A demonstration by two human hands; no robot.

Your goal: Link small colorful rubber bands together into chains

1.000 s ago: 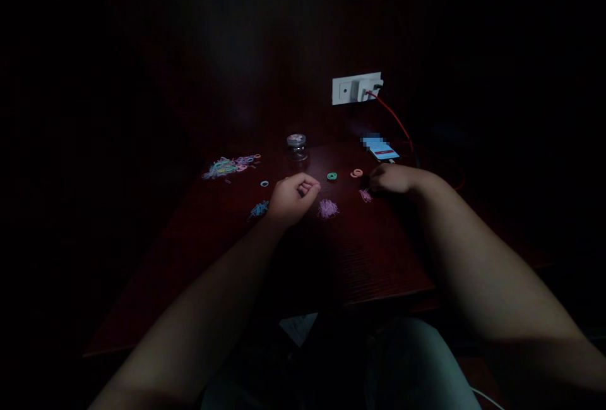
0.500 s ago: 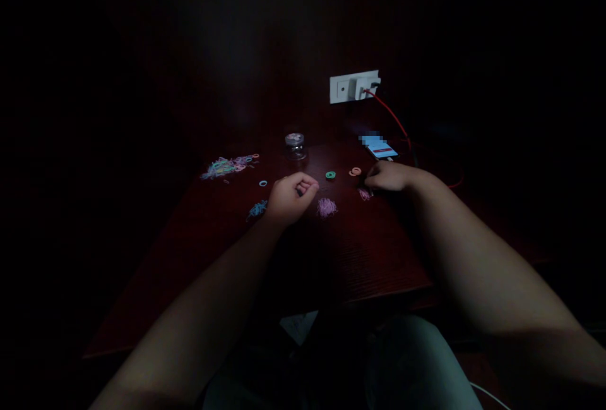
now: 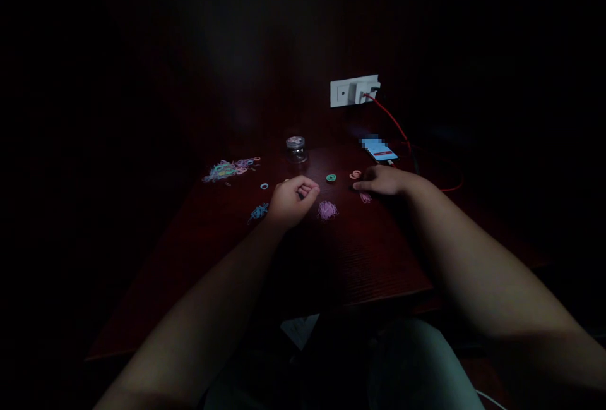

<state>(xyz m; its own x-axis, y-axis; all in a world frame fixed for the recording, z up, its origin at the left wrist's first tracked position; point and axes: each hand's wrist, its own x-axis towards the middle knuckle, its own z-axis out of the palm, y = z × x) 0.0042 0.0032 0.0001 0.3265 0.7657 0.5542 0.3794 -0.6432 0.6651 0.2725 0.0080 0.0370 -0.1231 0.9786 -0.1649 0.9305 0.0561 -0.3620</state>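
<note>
My left hand point(image 3: 294, 200) hovers or rests over the middle of the table with its fingers curled and the thumb against them; whatever is inside, if anything, is hidden. To its left lie a pile of blue rubber bands point(image 3: 259, 211) and a light blue band point(image 3: 264, 186). A purple pile of rubber bands point(image 3: 327, 210) is at its right, below a green hair tie point(image 3: 331, 178). My right hand point(image 3: 379, 180) has thumb and fingers apart, beside orange hair ties point(image 3: 355, 174) and just above a small pink pile of rubber bands point(image 3: 365, 197).
A mixed heap of coloured bands point(image 3: 230, 170) lies at the table's far left. Behind my hands stands a clear lidded jar point(image 3: 297, 150). A lit phone point(image 3: 380, 150) sits at the back right, near a red cable point(image 3: 395, 120) running from a wall socket point(image 3: 341, 92).
My right hand has shifted slightly left from the pink pile toward the orange hair ties, and its thumb now stretches out. The left hand keeps its curled pose. The view has tilted slightly.
</note>
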